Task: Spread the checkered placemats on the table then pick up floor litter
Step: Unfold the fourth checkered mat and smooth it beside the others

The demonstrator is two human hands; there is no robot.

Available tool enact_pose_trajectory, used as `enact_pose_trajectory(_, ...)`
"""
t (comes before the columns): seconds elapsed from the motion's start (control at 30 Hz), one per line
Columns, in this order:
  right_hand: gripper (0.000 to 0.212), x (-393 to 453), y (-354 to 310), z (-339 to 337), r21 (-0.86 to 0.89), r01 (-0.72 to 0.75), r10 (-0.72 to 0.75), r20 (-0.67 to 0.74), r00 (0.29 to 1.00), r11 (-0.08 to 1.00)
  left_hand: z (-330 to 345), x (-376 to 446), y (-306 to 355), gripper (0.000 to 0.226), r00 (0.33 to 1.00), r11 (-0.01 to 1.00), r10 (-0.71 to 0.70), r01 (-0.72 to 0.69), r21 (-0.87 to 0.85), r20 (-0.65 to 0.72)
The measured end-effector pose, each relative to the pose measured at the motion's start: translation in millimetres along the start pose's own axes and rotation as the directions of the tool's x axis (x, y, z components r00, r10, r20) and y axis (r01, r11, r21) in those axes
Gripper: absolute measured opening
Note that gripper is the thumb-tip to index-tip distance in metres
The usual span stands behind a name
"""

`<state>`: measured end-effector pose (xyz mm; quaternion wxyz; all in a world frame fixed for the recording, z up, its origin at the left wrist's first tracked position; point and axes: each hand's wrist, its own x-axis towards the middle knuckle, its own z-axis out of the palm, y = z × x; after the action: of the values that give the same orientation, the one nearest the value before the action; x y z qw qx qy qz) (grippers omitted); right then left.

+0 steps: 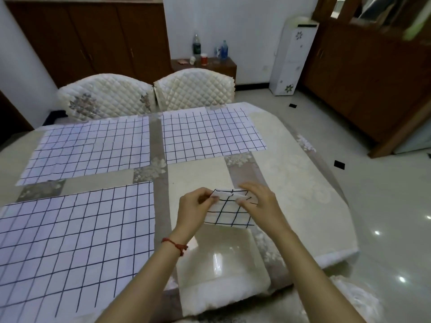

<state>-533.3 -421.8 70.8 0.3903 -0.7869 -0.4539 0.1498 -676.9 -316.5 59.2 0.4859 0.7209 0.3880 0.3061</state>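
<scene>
Three checkered placemats (93, 148) are laid flat on the table (291, 159): two at the far side, one near left. A fourth, folded placemat (229, 212) is held above the near-right area, pinched by left hand (196, 206) and right hand (258, 201) at its top edge. Two dark litter scraps (339, 164) are seen on the floor (384, 217).

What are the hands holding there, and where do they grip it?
A folded checkered placemat. The left hand and right hand each pinch its upper edge, one on either side.
</scene>
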Motion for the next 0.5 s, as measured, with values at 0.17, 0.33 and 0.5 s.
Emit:
enact_pose_trajectory(0.17, 0.026, -4, -26, 2, -0.008, 0.129, -0.129, -0.098, 0.987, 0.992, -32, -9, 24, 0.021, 0.999, 0.997, 0.020, -0.023, -0.067, -0.047)
enact_pose_trajectory(0.33, 0.038, -11, -30, 3, -0.052, 0.274, -0.278, -0.097, 0.956, 0.960, -55, -19, 32, 0.009, 0.990, 0.991, -0.041, 0.023, -0.131, -0.133)
enact_pose_trajectory(0.5, 0.028, -3, -30, 8, -0.050, 0.257, -0.260, -0.059, 0.964, 0.965, -63, -33, 35, 0.005, 0.971, 0.988, -0.085, 0.052, -0.147, -0.223)
